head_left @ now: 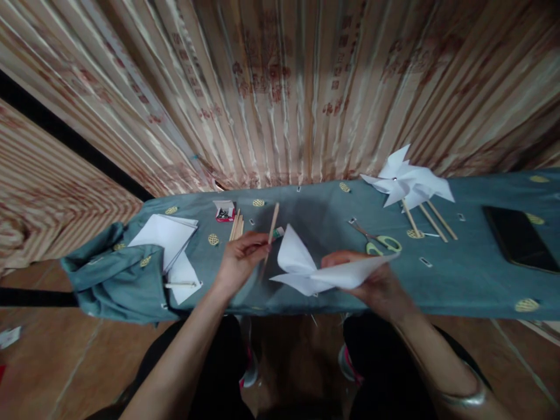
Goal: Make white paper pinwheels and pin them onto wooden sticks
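Between the thumb and fingers of my left hand (245,255) is a thin wooden stick (273,220), held nearly upright. A small green and white item (279,232) shows just behind it; I cannot make out what it is. My right hand (376,286) grips a white paper pinwheel (312,275) from behind, its blades folded and spread toward the left hand. Stick and pinwheel are apart. Past the right hand lie scissors (380,240) with green handles. Several more wooden sticks (237,226) rest beyond the left hand, beside a small red and white box (225,211) of metal pins.
Pinwheels on sticks (409,181) lie at the back right, left of a dark phone (520,236). White paper sheets (164,236) are stacked at the left, with a pencil-like stick (180,284) below. A green cloth (315,210) covers the narrow table, and a patterned curtain (271,87) hangs behind.
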Demonstrator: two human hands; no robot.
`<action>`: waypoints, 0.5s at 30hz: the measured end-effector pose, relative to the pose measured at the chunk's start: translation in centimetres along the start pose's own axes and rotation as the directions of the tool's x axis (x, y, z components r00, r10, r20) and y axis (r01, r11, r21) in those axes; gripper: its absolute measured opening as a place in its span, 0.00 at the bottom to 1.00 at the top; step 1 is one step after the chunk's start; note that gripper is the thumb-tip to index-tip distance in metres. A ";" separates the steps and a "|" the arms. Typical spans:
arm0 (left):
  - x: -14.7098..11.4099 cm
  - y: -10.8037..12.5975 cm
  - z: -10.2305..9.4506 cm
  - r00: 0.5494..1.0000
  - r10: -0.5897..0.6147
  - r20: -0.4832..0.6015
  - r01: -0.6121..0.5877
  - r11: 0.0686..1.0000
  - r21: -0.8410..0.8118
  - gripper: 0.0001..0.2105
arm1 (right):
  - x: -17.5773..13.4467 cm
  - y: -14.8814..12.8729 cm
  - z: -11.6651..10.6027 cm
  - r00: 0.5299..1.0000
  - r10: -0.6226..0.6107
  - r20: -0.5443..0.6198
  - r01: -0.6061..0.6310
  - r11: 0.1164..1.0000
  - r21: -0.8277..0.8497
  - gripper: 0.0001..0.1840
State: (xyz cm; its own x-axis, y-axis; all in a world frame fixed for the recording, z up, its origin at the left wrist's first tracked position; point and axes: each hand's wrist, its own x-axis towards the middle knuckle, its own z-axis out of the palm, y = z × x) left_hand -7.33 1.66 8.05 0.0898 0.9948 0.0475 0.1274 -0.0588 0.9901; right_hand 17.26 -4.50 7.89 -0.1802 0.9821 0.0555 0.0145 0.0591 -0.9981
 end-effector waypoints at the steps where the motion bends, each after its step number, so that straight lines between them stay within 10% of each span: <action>1: -0.8 0.1 0.7 0.997 -0.017 0.071 0.019 1.000 -0.024 0.11 | -0.3 -0.5 0.3 0.995 -0.086 0.048 0.086 0.996 0.009 0.17; 9: -3.6 0.6 3.7 0.874 -0.138 0.465 0.237 0.958 -0.161 0.08 | -1.6 -3.2 1.9 0.920 -0.381 0.094 0.391 0.907 -0.155 0.11; 15: -4.6 1.5 4.1 0.809 -0.233 0.540 0.406 0.886 -0.226 0.11 | -2.2 -3.3 1.0 0.907 -0.415 0.075 0.421 0.877 -0.233 0.04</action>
State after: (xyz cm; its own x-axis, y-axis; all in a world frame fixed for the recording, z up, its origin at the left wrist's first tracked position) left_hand -3.51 -3.30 8.75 0.5765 0.7735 -0.2633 -0.0740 0.3703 0.9260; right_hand 16.63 -7.03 11.03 -0.2430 0.8525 0.4629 0.1663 0.5067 -0.8459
